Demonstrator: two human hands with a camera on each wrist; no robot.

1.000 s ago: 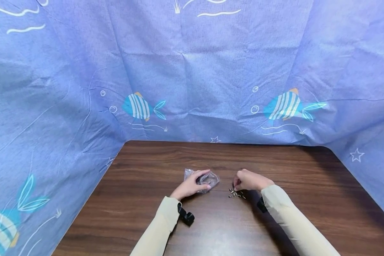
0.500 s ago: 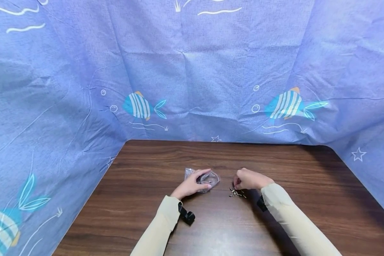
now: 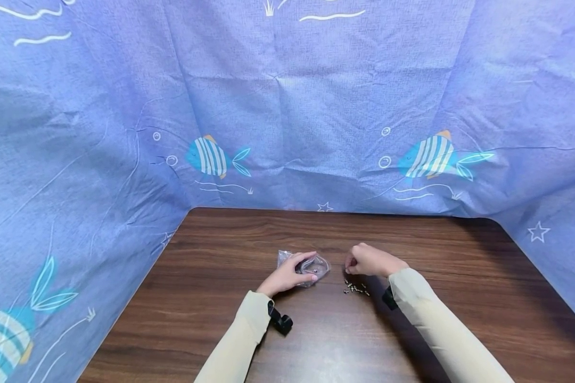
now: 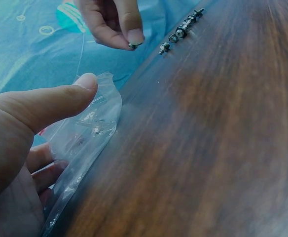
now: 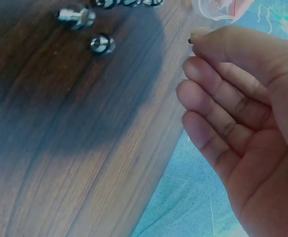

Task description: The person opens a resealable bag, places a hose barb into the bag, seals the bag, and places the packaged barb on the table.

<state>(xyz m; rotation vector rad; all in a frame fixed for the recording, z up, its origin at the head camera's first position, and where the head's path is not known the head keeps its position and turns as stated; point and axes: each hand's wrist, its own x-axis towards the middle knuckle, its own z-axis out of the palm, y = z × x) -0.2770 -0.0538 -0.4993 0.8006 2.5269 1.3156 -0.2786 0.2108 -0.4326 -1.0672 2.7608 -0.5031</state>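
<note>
A clear plastic bag (image 3: 322, 270) lies on the table under my left hand (image 3: 287, 275), whose thumb and index finger are spread around its mouth. In the left wrist view, the thumb is at the bag's near edge and other fingers are curled behind the film. A small shiny piece (image 4: 96, 131) shows inside the bag. My right hand (image 3: 371, 260) pinches a small metal screw (image 4: 133, 46) between thumb and index finger, mostly hidden by the fingertips. It is above and beyond a loose pile of similar metal screws (image 3: 356, 288), right of the bag.
The brown wood-grain table (image 3: 220, 319) extends around both hands. A blue fish-print cloth (image 3: 287, 106) hangs behind and beside it. A black camera mount (image 3: 280, 323) sticks out from the left wrist, close over the tabletop.
My right hand has risen from the metal screws and moved slightly left, away from the pile, with one pinched. The left hand and the bag stay in place.
</note>
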